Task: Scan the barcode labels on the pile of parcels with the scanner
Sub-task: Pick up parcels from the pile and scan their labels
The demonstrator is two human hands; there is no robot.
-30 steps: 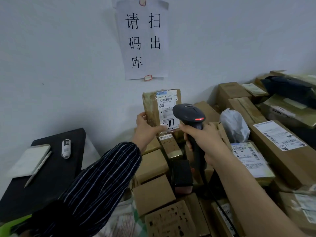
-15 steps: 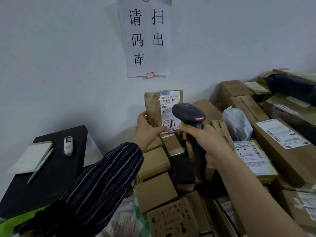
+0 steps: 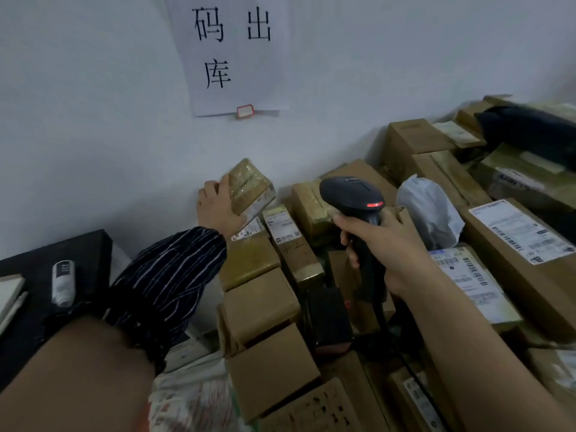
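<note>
The small taped parcel (image 3: 249, 185), upright half a second ago with its label square to the scanner (image 3: 349, 194), is now lowered and tipped over at the back of the pile of parcels (image 3: 265, 300), close against the wall (image 3: 93, 135). Only a sliver of its label (image 3: 261, 206) shows along the lower edge, turned away from the scanner's head. The left hand (image 3: 218, 210) still grips it, fingers (image 3: 223, 186) curled over its left end. The right hand (image 3: 386, 241) keeps its fingers (image 3: 345, 239) wrapped round the scanner's handle, red light lit, aimed past the parcel. That label is probably scanned and the parcel is being set aside; another from the pile likely comes next.
</note>
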